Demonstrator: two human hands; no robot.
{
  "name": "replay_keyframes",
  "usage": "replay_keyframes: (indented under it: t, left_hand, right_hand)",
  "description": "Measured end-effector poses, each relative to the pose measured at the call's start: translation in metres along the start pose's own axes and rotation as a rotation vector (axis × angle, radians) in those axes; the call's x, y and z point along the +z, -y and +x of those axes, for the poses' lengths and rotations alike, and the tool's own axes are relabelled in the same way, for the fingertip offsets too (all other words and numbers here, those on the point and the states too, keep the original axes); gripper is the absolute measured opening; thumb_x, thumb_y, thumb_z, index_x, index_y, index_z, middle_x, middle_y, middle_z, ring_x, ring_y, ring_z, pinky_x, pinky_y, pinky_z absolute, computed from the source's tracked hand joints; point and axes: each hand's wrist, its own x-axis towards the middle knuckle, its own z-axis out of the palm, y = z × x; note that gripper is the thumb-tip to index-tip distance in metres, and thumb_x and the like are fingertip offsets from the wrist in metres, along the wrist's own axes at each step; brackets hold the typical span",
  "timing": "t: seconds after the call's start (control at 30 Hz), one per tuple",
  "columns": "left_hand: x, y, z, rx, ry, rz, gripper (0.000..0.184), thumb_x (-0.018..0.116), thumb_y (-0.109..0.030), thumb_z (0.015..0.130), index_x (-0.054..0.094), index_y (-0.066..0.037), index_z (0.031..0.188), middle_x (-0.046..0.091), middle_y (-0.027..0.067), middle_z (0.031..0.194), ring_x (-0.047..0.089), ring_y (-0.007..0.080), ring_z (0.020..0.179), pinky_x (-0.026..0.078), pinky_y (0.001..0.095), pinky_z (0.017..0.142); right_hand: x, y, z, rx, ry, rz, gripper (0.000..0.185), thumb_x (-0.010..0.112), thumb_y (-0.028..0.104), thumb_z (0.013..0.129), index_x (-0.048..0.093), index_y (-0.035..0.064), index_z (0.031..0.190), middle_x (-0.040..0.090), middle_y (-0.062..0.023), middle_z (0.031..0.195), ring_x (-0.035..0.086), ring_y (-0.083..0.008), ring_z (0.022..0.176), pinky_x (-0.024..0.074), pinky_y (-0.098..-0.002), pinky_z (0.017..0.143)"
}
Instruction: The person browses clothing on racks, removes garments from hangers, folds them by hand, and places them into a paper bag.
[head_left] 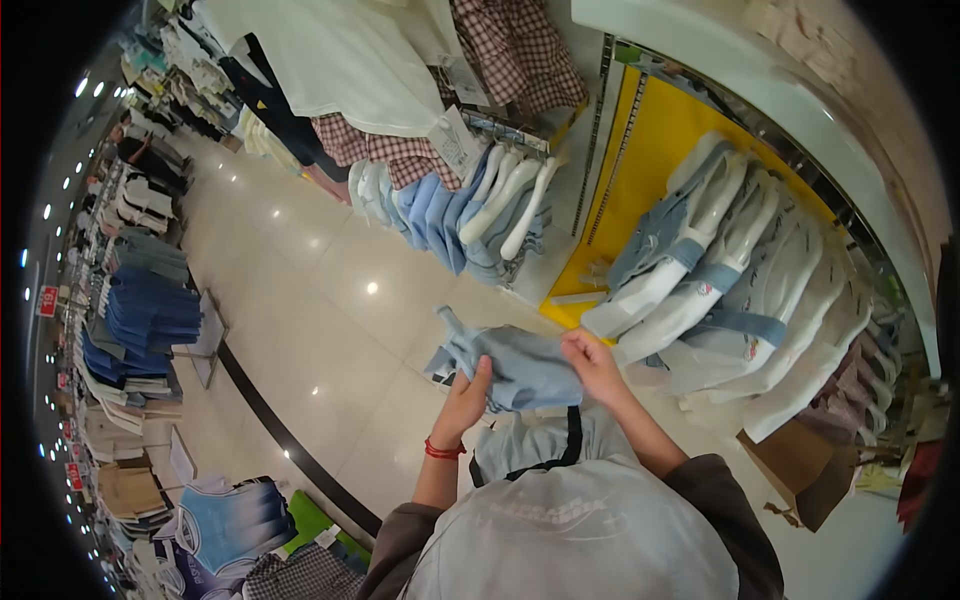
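Note:
A light blue garment point(525, 365), bunched and partly folded, is held up in front of my body between both hands. My left hand point(466, 402), with a red band on its wrist, grips the near left side, thumb on top of the cloth. At the right end, my right hand point(592, 368) pinches the edge of the fabric. A narrow strap-like piece sticks up at the garment's far left corner. Under it shows a dark and white patch that I cannot make out. Whether the garment is a top or bottoms is unclear.
White hangers point(640, 300) with white and denim clothes hang close by at the right, before a yellow panel point(660, 150). Blue clothes point(435, 215) hang ahead. A brown paper bag point(800, 465) is at lower right. Racks point(150, 310) line the left; a person point(150, 155) stands far off.

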Motion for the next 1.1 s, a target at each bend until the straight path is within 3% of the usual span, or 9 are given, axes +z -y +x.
replay_keyframes:
  t: [0.17,0.3,0.4,0.6,0.7,0.8,0.9,1.0,1.1]
  left_hand:
    - [-0.008,-0.01,0.025,0.144,-0.306,-0.208,0.047,0.038,-0.035,0.094,0.043,0.005,0.117,0.051,0.004,0.107,0.046,0.0111,0.097,0.037,0.0254,0.084]
    - [-0.019,-0.005,0.041,0.102,-0.233,-0.355,0.042,0.039,-0.032,0.094,0.041,0.0,0.121,0.052,0.0064,0.109,0.049,0.0141,0.098,0.039,0.0283,0.084]
    - [-0.035,0.015,0.06,-0.35,0.33,0.762,0.037,0.042,-0.026,0.091,0.047,-0.001,0.117,0.057,0.0117,0.103,0.053,0.0206,0.097,0.041,0.0319,0.085]
    - [0.003,0.025,0.057,-0.083,0.498,0.695,0.038,0.046,-0.017,0.082,0.047,0.0,0.116,0.055,0.0172,0.108,0.051,0.0334,0.1,0.038,0.0361,0.089]
    - [0.01,0.012,0.053,0.277,0.206,0.976,0.045,0.048,-0.018,0.079,0.041,0.0,0.12,0.045,0.0204,0.12,0.046,0.0367,0.107,0.041,0.0405,0.086]
    - [0.009,0.007,0.077,0.663,0.383,0.815,0.06,0.053,-0.024,0.078,0.031,-0.001,0.129,0.038,0.0166,0.128,0.039,0.0319,0.116,0.036,0.0396,0.092]
    - [0.026,0.003,0.088,0.036,1.131,0.225,0.056,0.055,-0.022,0.079,0.034,0.001,0.126,0.041,0.0156,0.124,0.039,0.0237,0.114,0.031,0.0333,0.095]
    - [0.006,0.006,0.095,0.13,1.188,-0.034,0.056,0.058,-0.027,0.08,0.037,0.002,0.124,0.041,0.0129,0.123,0.039,0.0194,0.112,0.031,0.0318,0.094]
    - [-0.01,-0.02,0.091,0.14,1.098,0.097,0.053,0.055,-0.029,0.084,0.037,0.001,0.124,0.045,0.0115,0.12,0.041,0.0192,0.111,0.032,0.0298,0.093]
  right_hand:
    - [-0.024,0.005,0.035,-0.006,-0.248,0.534,0.012,0.045,0.015,0.091,0.046,0.0069,0.1,0.051,0.0003,0.085,0.05,-0.0089,0.077,0.0445,-0.0251,0.072]
    - [-0.029,0.023,0.042,-0.019,-0.262,1.025,0.011,0.041,0.018,0.093,0.046,0.0122,0.1,0.051,0.001,0.096,0.05,-0.0133,0.091,0.0393,-0.0344,0.088]
    - [-0.034,0.029,0.049,-0.021,-0.177,1.126,0.015,0.042,0.018,0.092,0.047,0.0126,0.105,0.052,0.0024,0.104,0.05,-0.0159,0.1,0.0366,-0.036,0.091]
    - [-0.029,0.025,0.065,0.133,-0.173,1.224,0.024,0.039,0.016,0.092,0.049,0.0065,0.111,0.057,-0.0062,0.104,0.055,-0.0187,0.096,0.0428,-0.0338,0.086]
    - [-0.032,0.017,0.072,0.203,-0.088,1.379,0.024,0.037,0.016,0.09,0.054,0.0026,0.101,0.061,-0.0085,0.093,0.059,-0.0201,0.085,0.0478,-0.0335,0.077]
    - [-0.02,0.028,0.073,0.265,-0.209,1.355,0.024,0.037,0.014,0.088,0.057,0.0015,0.093,0.062,-0.0081,0.082,0.06,-0.0205,0.074,0.0502,-0.0325,0.069]
    - [0.001,0.05,0.072,0.26,-0.251,1.328,0.024,0.039,0.017,0.088,0.058,0.0018,0.093,0.062,-0.0082,0.08,0.06,-0.0199,0.072,0.0502,-0.0313,0.068]
    - [0.006,0.045,0.081,0.176,-0.221,1.392,0.027,0.041,0.021,0.089,0.057,0.0015,0.098,0.063,-0.0094,0.084,0.06,-0.0209,0.077,0.0496,-0.0325,0.072]
    - [0.008,0.048,0.089,0.181,-0.348,1.382,0.028,0.041,0.023,0.089,0.057,0.002,0.1,0.062,-0.0096,0.088,0.06,-0.0218,0.081,0.0487,-0.0337,0.075]
